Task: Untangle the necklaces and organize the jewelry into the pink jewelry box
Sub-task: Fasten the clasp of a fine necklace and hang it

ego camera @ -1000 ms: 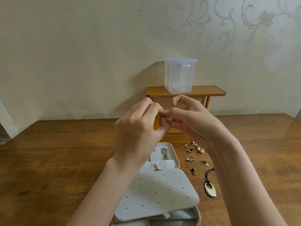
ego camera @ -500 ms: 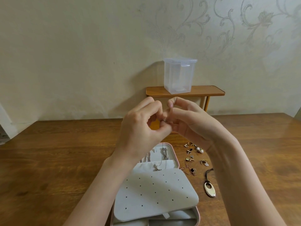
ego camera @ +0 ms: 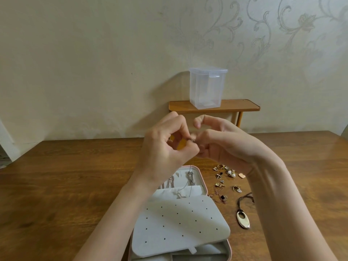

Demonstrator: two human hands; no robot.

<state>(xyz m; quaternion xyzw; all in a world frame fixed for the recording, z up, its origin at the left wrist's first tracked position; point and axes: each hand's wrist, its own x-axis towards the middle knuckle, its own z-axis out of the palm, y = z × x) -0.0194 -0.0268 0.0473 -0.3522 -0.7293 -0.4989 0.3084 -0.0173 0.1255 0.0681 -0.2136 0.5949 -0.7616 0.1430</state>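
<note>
Both hands' fingers [ego camera: 188, 146] pinch a thin chain [ego camera: 191, 141]; some necklaces sit in the pink jewelry box [ego camera: 204, 178], loose earrings [ego camera: 226, 171] wait on the bench [ego camera: 75, 176].

left hand [ego camera: 165, 147]: raised at frame centre, back toward the camera, fingers curled, thumb and forefinger pinched together at their tips
right hand [ego camera: 224, 146]: raised just right of centre, palm side partly showing, fingers curled inward, forefinger arched above the rest
contact: the fingertips of both hands meet at mid-frame, pinching something small and metallic between them
left forearm: runs up from the lower left-centre edge to the wrist
right forearm: runs up from the lower right edge, wrist bent inward
</note>
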